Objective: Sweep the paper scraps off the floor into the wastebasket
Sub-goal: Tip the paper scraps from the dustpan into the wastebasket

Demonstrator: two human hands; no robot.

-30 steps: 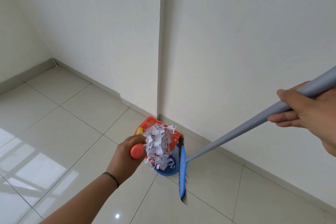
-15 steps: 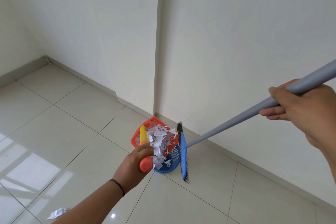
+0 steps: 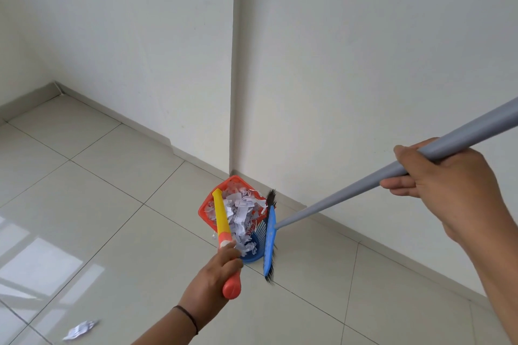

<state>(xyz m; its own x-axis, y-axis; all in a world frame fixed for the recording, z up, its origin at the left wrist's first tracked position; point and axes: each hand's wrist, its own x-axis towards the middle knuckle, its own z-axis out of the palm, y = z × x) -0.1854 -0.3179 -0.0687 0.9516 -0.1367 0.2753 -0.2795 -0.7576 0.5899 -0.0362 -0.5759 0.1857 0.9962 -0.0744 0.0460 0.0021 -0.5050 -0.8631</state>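
White walls [image 3: 140,36], beige tiled floor [image 3: 84,204], grey skirting [image 3: 364,238].

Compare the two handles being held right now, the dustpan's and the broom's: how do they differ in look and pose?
The dustpan handle is short, yellow with an orange grip end; the broom handle is long, plain grey. The dustpan handle tilts away from the left hand over the blue wastebasket; the broom handle slants from the right hand down to the blue broom head. Each is gripped by one hand.
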